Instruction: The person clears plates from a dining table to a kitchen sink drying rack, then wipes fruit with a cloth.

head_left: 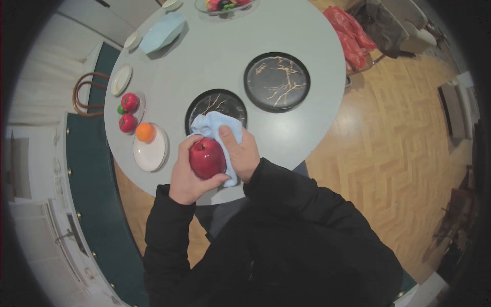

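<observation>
A shiny red apple (207,158) is gripped in my left hand (185,176), with the thumb below it and the fingers around its far side. My right hand (243,153) clasps a light blue cloth (217,123), its thumb lying on top of the fabric. The cloth touches the apple's right side and hangs down beside it. Just beyond my hands, a black plate with gold veins (221,99) is partly hidden by the cloth. Another such black plate (276,82) lies farther off to the right.
On the pale round table (215,51), an orange (145,132) rests on a white plate (150,156) at left. Beside it, a clear dish holds red fruits (130,102) and a green one. Farther back are a light blue bowl (162,33) and a glass fruit bowl (225,10).
</observation>
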Motion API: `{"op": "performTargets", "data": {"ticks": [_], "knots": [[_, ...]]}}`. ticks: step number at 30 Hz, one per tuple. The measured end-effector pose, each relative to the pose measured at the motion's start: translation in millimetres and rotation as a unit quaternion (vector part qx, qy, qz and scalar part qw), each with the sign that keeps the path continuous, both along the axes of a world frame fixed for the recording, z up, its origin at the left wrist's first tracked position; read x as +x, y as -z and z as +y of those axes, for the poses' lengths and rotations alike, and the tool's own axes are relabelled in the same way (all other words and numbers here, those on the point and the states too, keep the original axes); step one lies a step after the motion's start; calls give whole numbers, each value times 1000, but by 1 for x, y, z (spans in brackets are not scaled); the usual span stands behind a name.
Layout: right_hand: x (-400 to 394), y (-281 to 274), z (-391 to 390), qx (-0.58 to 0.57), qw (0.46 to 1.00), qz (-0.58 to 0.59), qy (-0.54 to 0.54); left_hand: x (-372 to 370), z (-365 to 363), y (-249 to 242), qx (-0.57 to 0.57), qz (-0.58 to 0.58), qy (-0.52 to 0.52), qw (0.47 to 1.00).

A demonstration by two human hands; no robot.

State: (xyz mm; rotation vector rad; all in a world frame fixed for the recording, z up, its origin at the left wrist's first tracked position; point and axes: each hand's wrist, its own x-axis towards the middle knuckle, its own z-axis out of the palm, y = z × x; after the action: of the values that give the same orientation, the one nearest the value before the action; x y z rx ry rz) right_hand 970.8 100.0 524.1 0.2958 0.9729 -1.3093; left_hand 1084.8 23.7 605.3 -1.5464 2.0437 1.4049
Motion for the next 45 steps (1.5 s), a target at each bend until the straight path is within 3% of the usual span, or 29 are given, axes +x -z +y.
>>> {"op": "performTargets", "data": {"ticks": [3, 6, 9, 12, 15, 20, 24, 31, 39, 45], "knots": [[-15, 16, 1, -5, 992, 122, 5, -21, -16, 7, -12, 23, 5, 1000], [-35, 22, 7, 2, 991, 132, 34, -46, -42, 18, -128, 15, -52, 990], [-55, 43, 24, -13, 988, 154, 17, -71, -72, 46, -185, -37, -12, 982], [-91, 41, 43, 65, 983, 168, -28, -95, -83, 89, -164, -13, 101, 981], [-111, 50, 54, 188, 960, 208, 19, -116, -78, 121, -115, 2, 185, 976], [-130, 95, 78, 166, 931, 324, 25, -140, -63, 181, -125, 20, 246, 961], [-125, 103, 75, 116, 937, 330, 13, -149, -59, 207, -184, -5, 310, 933], [-115, 109, 63, 101, 920, 376, -41, -151, -64, 200, -165, 49, 367, 914], [-115, 123, 81, 105, 899, 422, -47, -119, -89, 153, -173, 58, 312, 932], [-122, 124, 100, 131, 909, 395, 7, 10, -156, 54, -333, -63, 188, 922]]}}
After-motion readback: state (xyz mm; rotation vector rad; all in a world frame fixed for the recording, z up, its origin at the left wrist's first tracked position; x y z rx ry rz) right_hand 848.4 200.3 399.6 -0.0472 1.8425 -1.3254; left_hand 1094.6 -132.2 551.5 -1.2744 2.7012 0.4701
